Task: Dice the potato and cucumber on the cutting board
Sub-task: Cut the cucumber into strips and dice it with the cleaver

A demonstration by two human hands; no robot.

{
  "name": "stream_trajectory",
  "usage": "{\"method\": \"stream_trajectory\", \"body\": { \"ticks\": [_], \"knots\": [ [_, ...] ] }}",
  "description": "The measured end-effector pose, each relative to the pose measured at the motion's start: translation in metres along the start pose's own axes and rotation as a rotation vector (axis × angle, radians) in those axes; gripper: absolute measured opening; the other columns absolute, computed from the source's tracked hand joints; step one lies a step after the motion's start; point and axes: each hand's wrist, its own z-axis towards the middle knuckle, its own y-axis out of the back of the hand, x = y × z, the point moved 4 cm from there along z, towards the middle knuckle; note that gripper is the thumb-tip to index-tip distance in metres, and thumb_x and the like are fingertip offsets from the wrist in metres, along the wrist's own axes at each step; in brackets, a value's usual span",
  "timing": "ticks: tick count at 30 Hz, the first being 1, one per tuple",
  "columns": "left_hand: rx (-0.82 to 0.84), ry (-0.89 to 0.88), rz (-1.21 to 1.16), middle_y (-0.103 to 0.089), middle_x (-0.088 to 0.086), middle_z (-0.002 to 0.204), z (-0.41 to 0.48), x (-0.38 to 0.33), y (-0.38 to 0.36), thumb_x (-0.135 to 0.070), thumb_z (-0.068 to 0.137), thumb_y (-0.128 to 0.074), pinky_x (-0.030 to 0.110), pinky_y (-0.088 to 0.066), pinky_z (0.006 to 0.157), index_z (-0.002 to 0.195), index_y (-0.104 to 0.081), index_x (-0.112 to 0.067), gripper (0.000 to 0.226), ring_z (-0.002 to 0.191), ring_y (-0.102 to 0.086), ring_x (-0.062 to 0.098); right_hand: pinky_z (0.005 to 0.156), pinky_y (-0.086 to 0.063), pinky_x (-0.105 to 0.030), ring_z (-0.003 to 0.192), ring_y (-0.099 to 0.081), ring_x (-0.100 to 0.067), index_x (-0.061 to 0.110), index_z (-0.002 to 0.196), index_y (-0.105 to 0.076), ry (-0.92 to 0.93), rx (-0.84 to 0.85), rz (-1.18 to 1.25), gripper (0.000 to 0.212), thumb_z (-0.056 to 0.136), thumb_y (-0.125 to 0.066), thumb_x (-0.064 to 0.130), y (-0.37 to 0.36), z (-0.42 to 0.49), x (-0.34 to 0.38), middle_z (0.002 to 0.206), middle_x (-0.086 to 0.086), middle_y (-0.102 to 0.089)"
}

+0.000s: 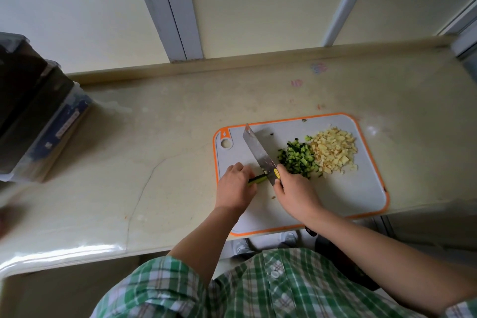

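A grey cutting board [361, 188] with an orange rim lies on the counter. On its far right sits a pile of pale diced potato [333, 152], and beside it on the left a pile of diced cucumber [296, 159]. My left hand [236, 186] holds down cucumber strips [258, 178] at the board's left side, fingers curled over them. My right hand [294, 191] grips the handle of a cleaver [258, 151], whose blade meets the strips' right end.
A beige stone counter [154, 162] runs left to right, with its front edge close to my body. A dark box-shaped appliance [33, 111] stands at the far left. A wall with window frames rises behind the counter.
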Motion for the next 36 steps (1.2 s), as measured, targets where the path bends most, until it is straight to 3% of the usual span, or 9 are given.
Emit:
{"method": "stream_trajectory", "body": {
  "ticks": [3,8,17,22,26,33,36],
  "knots": [
    [0.007,0.004,0.005,-0.058,0.004,0.1,-0.001,0.0,0.001,-0.022,0.084,-0.058,0.033,-0.043,0.075,0.102,-0.063,-0.016,0.019,0.099,-0.053,0.024,0.051,-0.043,-0.04,0.061,-0.058,-0.032,0.012,0.107,-0.044,-0.003,0.009,0.007,0.014,0.096,-0.039,0.019,-0.005,0.001,0.002,0.061,-0.004,-0.049],
    [0.019,0.011,0.009,-0.059,0.005,0.102,-0.001,-0.001,0.001,-0.019,0.085,-0.056,0.033,-0.043,0.076,0.104,-0.064,-0.016,0.021,0.101,-0.053,0.024,0.047,-0.036,-0.035,0.061,-0.059,-0.032,0.012,0.112,-0.044,-0.02,-0.009,0.002,0.018,0.097,-0.039,0.02,-0.01,0.001,0.002,0.061,-0.003,-0.048],
    [0.006,0.018,0.02,-0.058,0.005,0.101,-0.001,0.002,0.0,-0.022,0.085,-0.056,0.033,-0.043,0.074,0.103,-0.062,-0.016,0.019,0.098,-0.053,0.025,0.046,-0.033,-0.034,0.047,-0.043,-0.021,0.014,0.1,-0.044,0.015,-0.033,0.065,0.007,0.097,-0.04,0.018,0.004,0.001,0.001,0.053,0.002,-0.042],
    [0.01,0.017,0.016,-0.059,0.004,0.101,-0.001,0.001,0.0,-0.022,0.086,-0.056,0.032,-0.041,0.074,0.103,-0.063,-0.016,0.019,0.099,-0.053,0.024,0.046,-0.031,-0.033,0.052,-0.045,-0.026,0.013,0.101,-0.042,0.003,-0.007,-0.01,0.008,0.096,-0.039,0.019,-0.005,0.0,0.004,0.055,0.001,-0.041],
    [0.014,0.025,0.017,-0.059,0.005,0.103,-0.002,0.002,0.001,-0.02,0.086,-0.055,0.031,-0.041,0.073,0.105,-0.064,-0.016,0.022,0.101,-0.053,0.024,0.047,-0.033,-0.033,0.062,-0.059,-0.033,0.014,0.106,-0.042,-0.003,-0.016,-0.038,0.012,0.097,-0.039,0.021,-0.011,-0.001,0.005,0.064,-0.007,-0.054],
    [0.01,0.032,0.018,-0.058,0.005,0.103,-0.003,0.003,0.0,-0.02,0.086,-0.055,0.032,-0.042,0.071,0.106,-0.063,-0.016,0.022,0.099,-0.053,0.025,0.048,-0.047,-0.043,0.057,-0.06,-0.028,0.017,0.096,-0.04,-0.017,-0.015,0.101,0.004,0.096,-0.039,0.021,-0.01,0.001,0.002,0.061,-0.007,-0.057],
    [0.004,0.028,0.02,-0.058,0.004,0.102,-0.004,0.004,0.0,-0.021,0.086,-0.056,0.033,-0.042,0.071,0.105,-0.062,-0.016,0.02,0.098,-0.054,0.024,0.048,-0.042,-0.042,0.051,-0.052,-0.027,0.016,0.096,-0.041,0.007,-0.018,0.096,0.003,0.096,-0.04,0.018,-0.004,0.0,0.004,0.057,-0.006,-0.051]
  ]
}}
